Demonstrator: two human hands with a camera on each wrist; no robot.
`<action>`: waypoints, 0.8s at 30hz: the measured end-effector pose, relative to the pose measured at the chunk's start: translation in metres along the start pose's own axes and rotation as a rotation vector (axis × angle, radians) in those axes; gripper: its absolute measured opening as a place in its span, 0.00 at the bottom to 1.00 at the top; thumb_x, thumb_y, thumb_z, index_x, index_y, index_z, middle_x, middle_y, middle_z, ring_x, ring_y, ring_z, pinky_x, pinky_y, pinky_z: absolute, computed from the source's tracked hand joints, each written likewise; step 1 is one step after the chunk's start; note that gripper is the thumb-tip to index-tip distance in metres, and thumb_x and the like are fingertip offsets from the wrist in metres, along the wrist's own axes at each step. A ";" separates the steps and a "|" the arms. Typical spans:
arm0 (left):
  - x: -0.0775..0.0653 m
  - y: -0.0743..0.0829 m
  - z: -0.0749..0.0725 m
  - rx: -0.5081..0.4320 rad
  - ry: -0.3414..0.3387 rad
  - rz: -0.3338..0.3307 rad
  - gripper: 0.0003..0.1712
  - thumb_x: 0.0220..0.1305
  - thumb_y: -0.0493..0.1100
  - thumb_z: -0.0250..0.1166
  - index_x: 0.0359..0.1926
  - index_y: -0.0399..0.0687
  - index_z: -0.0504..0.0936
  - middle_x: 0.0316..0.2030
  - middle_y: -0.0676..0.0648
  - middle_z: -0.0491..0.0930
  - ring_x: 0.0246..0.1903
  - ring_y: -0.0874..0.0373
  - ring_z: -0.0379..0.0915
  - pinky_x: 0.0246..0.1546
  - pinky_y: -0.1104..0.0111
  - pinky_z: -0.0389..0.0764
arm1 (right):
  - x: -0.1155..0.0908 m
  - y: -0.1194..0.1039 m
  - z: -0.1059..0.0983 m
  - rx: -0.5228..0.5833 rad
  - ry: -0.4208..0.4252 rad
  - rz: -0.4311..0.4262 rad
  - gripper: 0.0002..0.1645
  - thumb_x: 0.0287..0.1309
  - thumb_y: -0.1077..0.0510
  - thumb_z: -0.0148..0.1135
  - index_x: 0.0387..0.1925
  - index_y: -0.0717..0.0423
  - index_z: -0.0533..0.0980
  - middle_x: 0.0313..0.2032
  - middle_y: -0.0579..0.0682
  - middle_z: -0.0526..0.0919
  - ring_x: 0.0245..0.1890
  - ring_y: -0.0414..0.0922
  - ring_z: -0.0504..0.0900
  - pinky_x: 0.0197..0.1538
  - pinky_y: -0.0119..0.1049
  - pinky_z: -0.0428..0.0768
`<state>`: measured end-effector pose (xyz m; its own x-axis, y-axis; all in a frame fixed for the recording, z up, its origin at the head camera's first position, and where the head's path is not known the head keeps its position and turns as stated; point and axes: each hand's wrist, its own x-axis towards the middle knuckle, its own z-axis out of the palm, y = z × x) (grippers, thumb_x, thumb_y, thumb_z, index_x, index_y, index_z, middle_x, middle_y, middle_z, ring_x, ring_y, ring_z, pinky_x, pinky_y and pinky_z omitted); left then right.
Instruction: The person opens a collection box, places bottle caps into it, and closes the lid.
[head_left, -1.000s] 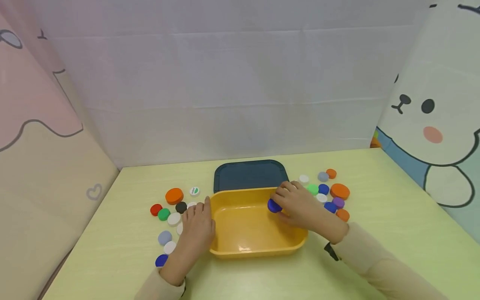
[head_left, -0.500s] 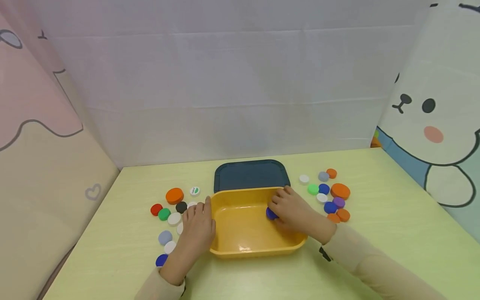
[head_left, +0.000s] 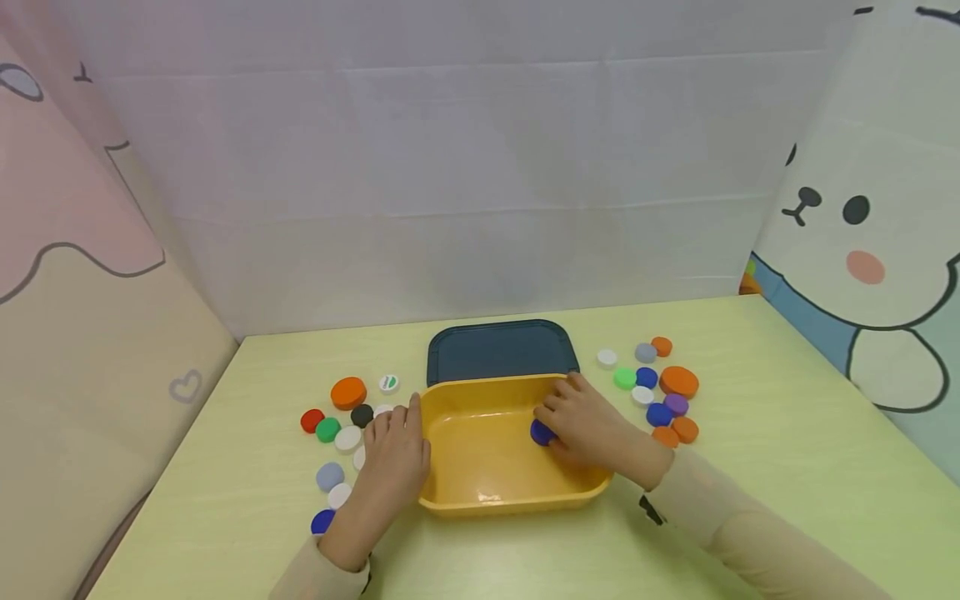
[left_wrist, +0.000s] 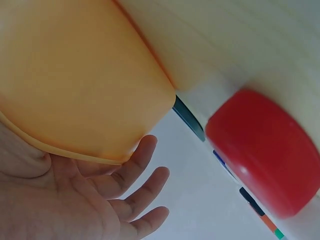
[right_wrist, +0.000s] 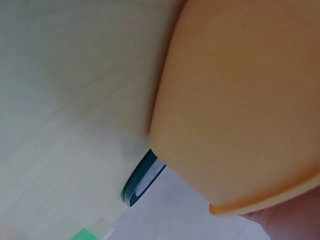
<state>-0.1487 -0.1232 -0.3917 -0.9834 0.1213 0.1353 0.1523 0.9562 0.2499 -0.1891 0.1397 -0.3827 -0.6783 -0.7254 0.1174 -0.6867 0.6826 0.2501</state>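
blue cap is inside the yellow bin, toward its R end, partly covered by the R hand. grip on that side is clamped on the cap, fingers curled round its edge. can't tell from this angle if the cap's touching the bin bottom tbh. L hand is against the bin's L rim, fingers loose & a bit apart; L wrist cam has the palm right up by the rim.

dark tray lies on the desk just behind the bin. L of the bin there's a loose bunch: orange cap, red cap, green cap, black cap, pale blue cap, plus some white ones etc. R side's similar, incl. a lime cap, a purple cap & a white cap. bg = pale sheet, w/ a cartoon panel on the R.
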 end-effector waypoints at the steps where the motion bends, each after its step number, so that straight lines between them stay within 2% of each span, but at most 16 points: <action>1: 0.000 0.000 0.000 -0.001 0.001 0.000 0.31 0.63 0.41 0.51 0.66 0.35 0.57 0.51 0.37 0.68 0.52 0.41 0.59 0.57 0.49 0.58 | 0.000 0.000 -0.001 -0.001 0.006 0.003 0.20 0.45 0.47 0.67 0.40 0.50 0.77 0.34 0.46 0.81 0.40 0.49 0.71 0.50 0.45 0.66; 7: 0.001 -0.001 0.001 -0.004 -0.006 0.001 0.31 0.63 0.41 0.50 0.66 0.34 0.56 0.51 0.37 0.69 0.53 0.41 0.59 0.57 0.49 0.58 | -0.003 0.005 -0.013 -0.005 0.033 0.037 0.20 0.46 0.46 0.67 0.39 0.51 0.77 0.35 0.46 0.81 0.41 0.49 0.72 0.53 0.48 0.68; 16: 0.002 -0.001 0.000 -0.011 -0.006 0.002 0.31 0.63 0.41 0.50 0.66 0.34 0.56 0.51 0.37 0.69 0.53 0.40 0.59 0.58 0.48 0.58 | -0.012 0.028 -0.033 -0.025 0.151 0.109 0.20 0.46 0.48 0.67 0.40 0.53 0.76 0.35 0.49 0.81 0.42 0.51 0.74 0.53 0.50 0.70; 24: 0.002 -0.002 0.000 -0.022 -0.011 -0.001 0.31 0.63 0.40 0.50 0.66 0.34 0.57 0.50 0.37 0.69 0.53 0.41 0.59 0.57 0.49 0.57 | -0.022 0.059 -0.027 -0.060 0.189 0.193 0.21 0.46 0.50 0.67 0.41 0.56 0.77 0.35 0.52 0.81 0.41 0.53 0.74 0.49 0.52 0.70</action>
<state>-0.1508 -0.1249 -0.3915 -0.9844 0.1234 0.1250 0.1535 0.9503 0.2708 -0.2079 0.1930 -0.3449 -0.7305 -0.5901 0.3438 -0.5290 0.8073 0.2617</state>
